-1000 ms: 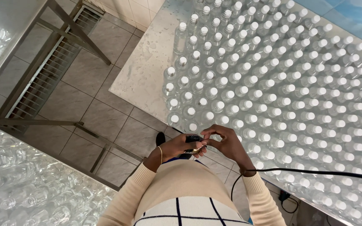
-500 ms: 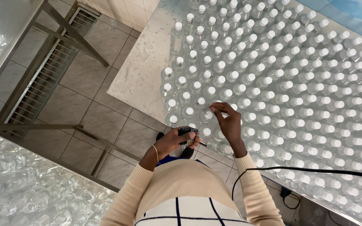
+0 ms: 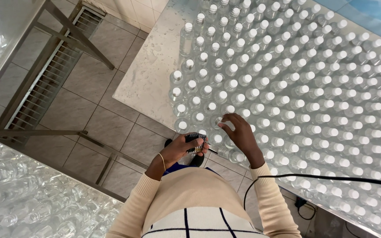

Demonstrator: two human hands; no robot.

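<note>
Hundreds of bottles: clear plastic, white-capped bottles (image 3: pixel 287 88) stand upright in tight rows over most of a pale speckled worktop (image 3: pixel 148 79).
Worktop edge: the near left corner of the worktop is bare and wet-looking; the bottle rows begin just beside that bare strip.
Right hand: the right hand (image 3: pixel 239 136) reaches over the front rows at the worktop's near edge, its fingers (image 3: pixel 225 125) pinched on the cap of one bottle (image 3: pixel 218 121) in the second row from the edge.
Left hand: the left hand (image 3: pixel 184 150) hovers just off the worktop's near edge, fingers (image 3: pixel 201 147) closed around a small dark device (image 3: pixel 196 143); what kind of device cannot be told.
Wrist: a thin bracelet (image 3: pixel 162 161) circles the left wrist.
Clothing: cream sleeves and a cream top with dark grid lines fill the bottom of the view, below the worktop's near edge.
Cable: a black cable (image 3: pixel 331 178) runs across the right forearm, along the worktop's front edge.
Floor: grey tiles (image 3: pixel 89 119) lie left of the worktop, with a metal drain grate (image 3: pixel 45 79) farther left and a metal frame (image 3: pixel 71 39) standing over it.
Lower left: more clear bottles (image 3: pixel 18 198) are packed together, well apart from the worktop across the tiles.
</note>
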